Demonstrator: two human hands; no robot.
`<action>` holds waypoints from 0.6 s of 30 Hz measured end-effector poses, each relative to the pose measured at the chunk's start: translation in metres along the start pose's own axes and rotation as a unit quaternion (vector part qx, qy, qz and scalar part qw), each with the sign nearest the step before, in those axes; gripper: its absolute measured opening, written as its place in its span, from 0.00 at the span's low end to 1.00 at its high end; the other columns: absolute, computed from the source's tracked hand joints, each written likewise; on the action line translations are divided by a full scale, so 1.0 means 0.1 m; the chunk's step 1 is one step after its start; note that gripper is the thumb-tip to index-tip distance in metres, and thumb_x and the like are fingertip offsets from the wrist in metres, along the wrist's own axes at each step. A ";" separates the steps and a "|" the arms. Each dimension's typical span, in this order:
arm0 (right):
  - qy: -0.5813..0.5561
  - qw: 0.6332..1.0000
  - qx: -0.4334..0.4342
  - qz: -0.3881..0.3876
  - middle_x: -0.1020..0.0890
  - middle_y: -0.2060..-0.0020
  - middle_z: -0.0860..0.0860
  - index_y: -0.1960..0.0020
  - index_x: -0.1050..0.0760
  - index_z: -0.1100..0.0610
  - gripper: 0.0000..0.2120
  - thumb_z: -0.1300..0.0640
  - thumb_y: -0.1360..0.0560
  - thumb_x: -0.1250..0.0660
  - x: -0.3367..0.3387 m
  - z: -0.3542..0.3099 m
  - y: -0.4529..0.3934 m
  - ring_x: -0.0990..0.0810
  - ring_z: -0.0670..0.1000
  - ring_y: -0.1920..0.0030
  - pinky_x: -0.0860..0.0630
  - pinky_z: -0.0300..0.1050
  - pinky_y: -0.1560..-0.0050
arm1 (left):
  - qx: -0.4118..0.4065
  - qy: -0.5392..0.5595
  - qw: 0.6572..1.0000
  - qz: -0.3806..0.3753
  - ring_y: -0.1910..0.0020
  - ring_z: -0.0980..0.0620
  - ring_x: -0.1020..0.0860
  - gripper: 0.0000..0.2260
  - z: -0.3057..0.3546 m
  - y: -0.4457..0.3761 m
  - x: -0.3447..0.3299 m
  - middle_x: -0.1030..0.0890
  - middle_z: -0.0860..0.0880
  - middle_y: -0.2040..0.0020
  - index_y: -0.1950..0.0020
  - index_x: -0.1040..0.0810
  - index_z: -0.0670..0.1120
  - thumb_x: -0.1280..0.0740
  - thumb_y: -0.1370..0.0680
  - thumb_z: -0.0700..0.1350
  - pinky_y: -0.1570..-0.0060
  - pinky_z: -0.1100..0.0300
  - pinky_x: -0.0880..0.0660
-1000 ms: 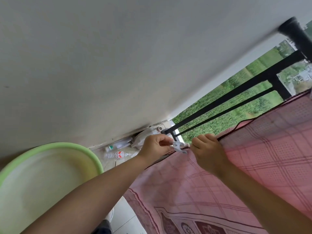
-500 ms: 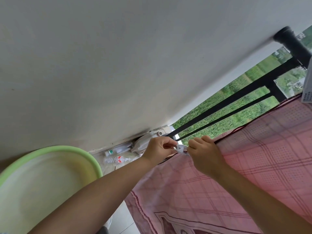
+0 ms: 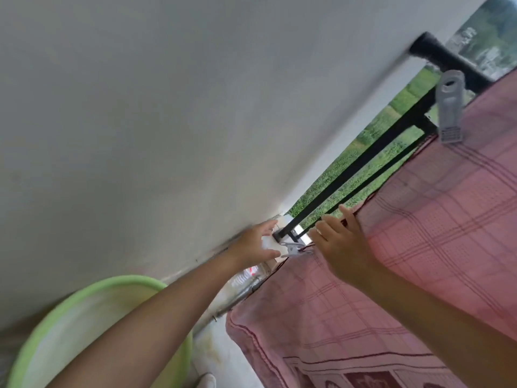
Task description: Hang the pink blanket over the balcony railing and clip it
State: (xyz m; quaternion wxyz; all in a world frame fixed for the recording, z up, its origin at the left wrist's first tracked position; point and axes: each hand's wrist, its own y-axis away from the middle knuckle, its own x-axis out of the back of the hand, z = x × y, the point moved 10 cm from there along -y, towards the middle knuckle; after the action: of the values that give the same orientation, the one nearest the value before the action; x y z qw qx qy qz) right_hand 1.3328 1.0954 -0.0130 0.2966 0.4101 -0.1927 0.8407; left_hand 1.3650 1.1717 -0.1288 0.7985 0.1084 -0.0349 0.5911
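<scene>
The pink blanket (image 3: 419, 233) is being seen draped over the black balcony railing (image 3: 361, 161), its checked weave of darker pink lines and its dark-stitched border being shown on the near face. The lower part, with maroon patterned panels, is hanging down toward the floor. The upper hem is lying along the top rail. A large grey clip (image 3: 450, 106) is being seen fastened on the blanket at the top rail, near the rail's wall end. A small white clip (image 3: 292, 250) is sitting on the blanket's edge by the foot of the railing bars, somewhat blurred.
</scene>
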 end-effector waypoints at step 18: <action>0.020 0.863 -0.336 0.378 0.22 0.43 0.63 0.41 0.30 0.63 0.15 0.65 0.28 0.39 1.62 1.46 1.53 0.30 0.60 0.38 0.37 0.55 0.32 | -0.641 -0.421 0.598 0.235 0.33 0.38 0.37 0.24 4.10 0.77 -0.71 0.27 0.33 0.35 0.35 0.33 0.34 0.52 0.21 0.49 0.27 0.58 0.55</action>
State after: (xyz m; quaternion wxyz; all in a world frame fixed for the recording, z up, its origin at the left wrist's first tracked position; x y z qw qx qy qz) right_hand 1.2372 0.9529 0.1905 0.0800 0.1641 -0.5975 0.7808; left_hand 1.3000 1.0389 0.2675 0.3936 -0.2065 -0.7609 0.4728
